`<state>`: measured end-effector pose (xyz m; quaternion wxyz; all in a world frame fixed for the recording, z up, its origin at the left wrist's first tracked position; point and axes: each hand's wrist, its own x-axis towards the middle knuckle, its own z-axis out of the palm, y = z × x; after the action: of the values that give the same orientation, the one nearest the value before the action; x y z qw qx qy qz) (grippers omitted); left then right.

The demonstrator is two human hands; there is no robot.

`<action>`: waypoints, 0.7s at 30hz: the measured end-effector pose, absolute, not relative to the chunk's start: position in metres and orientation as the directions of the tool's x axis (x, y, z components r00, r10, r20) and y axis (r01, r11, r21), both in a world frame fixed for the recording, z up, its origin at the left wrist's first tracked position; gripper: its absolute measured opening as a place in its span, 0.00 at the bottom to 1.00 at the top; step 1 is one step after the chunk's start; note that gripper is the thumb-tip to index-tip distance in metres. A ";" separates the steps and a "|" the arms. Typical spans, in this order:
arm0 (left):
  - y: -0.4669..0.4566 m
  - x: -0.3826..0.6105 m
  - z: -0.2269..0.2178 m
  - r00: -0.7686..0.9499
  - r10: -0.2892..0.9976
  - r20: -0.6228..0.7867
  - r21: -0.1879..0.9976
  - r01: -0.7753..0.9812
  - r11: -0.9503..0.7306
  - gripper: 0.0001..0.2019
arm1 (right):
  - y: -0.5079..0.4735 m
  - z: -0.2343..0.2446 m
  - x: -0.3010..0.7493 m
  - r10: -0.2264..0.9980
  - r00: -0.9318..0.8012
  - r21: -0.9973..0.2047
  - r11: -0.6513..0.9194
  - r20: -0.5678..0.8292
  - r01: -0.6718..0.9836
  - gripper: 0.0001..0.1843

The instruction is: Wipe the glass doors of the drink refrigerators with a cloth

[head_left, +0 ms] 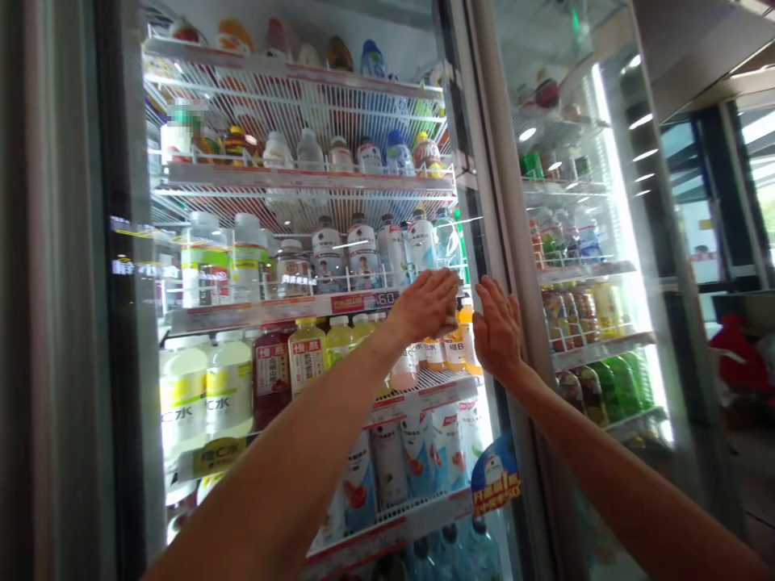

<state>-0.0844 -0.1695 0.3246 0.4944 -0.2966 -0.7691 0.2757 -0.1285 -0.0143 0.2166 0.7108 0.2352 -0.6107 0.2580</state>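
Observation:
My left hand (427, 303) is stretched out at the glass door (363, 355) of a lit drinks fridge, fingers extended and pointing right. A small brownish patch shows beside its fingers; I cannot tell whether it is a reflection or a thing. My right hand (496, 327) is raised near the metal door frame (505, 242), palm turned toward the fridge and fingers stretched upward. Whether either palm touches the surface is unclear. Behind my left hand stand orange drink bottles (455, 347), and above it white-labelled bottles (422, 240).
Wire shelves (387, 181) carry many bottles, with cartons (417, 452) below. A round sticker (496, 476) is on the door's lower right. To the right stands a second glass fridge section (581, 242) with drinks. A red object (732, 351) lies at far right.

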 end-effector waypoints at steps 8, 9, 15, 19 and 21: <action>-0.214 -0.063 0.339 -0.221 0.547 0.808 -0.561 0.000 0.828 0.25 | -0.046 0.243 -0.121 0.049 0.143 0.060 0.741 0.989 -0.668 0.26; -0.220 -0.059 0.339 -0.262 0.624 0.736 -0.640 0.031 0.768 0.24 | -0.050 0.244 -0.119 0.041 0.142 0.065 0.741 0.989 -0.668 0.26; -0.272 -0.036 0.350 -0.093 0.356 0.930 -0.365 -0.105 0.925 0.24 | -0.070 0.252 -0.113 0.017 0.165 0.102 0.725 0.986 -0.681 0.25; -0.300 -0.023 0.349 -0.101 0.432 0.896 -0.440 -0.086 0.894 0.24 | -0.088 0.262 -0.110 0.014 0.176 0.115 0.707 0.984 -0.698 0.27; -0.318 -0.014 0.351 -0.186 0.543 0.819 -0.560 -0.050 0.827 0.24 | -0.098 0.267 -0.107 -0.003 0.188 0.138 0.695 0.982 -0.706 0.28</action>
<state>-0.0136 -0.3175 0.3511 0.6153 -0.1685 -0.7313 0.2412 -0.1069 -0.0979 0.2668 0.7092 0.3020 -0.5868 0.2478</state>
